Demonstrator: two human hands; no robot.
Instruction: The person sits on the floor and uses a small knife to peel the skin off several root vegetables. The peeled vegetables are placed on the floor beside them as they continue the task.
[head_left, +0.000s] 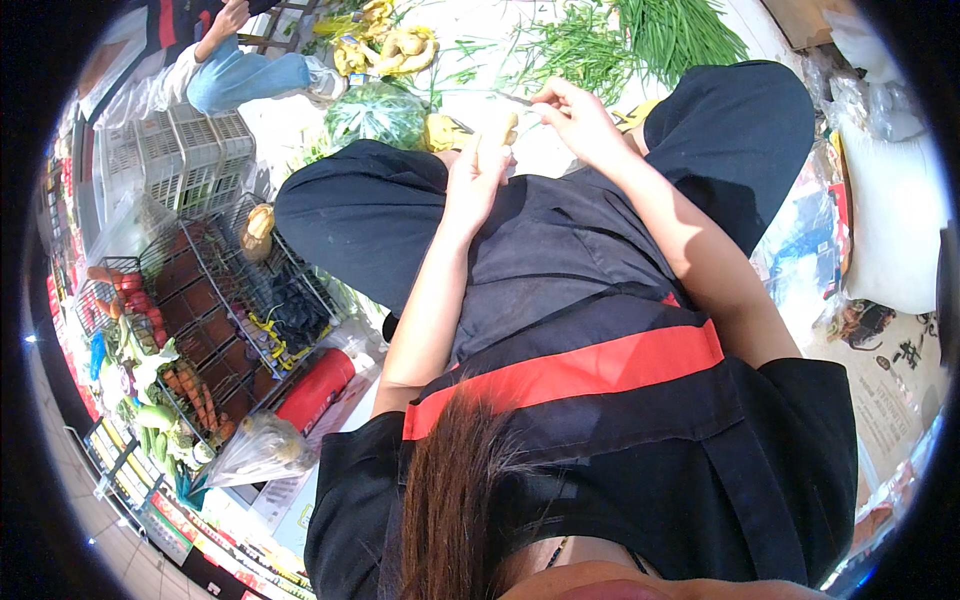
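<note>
Above my lap, the fingers of my left hand (478, 174) are closed on a pale yellow, knobbly piece (511, 129) that looks like ginger root; bright sunlight washes out part of it. My right hand (577, 120) pinches a thin greyish tool (516, 98), perhaps a small knife, which points left, just above the piece. Its tip is lost in the glare. Beyond my hands lie loose green stalks (577, 45) and a thick bunch of long green chives (675, 37). A round green item in clear plastic (376, 116) rests by my left knee.
Yellow bags (405, 51) lie at the far side, near another person's jeans-clad leg (244, 75). White plastic crates (180, 154) stand at the left. Wire baskets there hold carrots (196, 397) and a butternut squash (257, 232). A white sack (892, 217) stands at the right.
</note>
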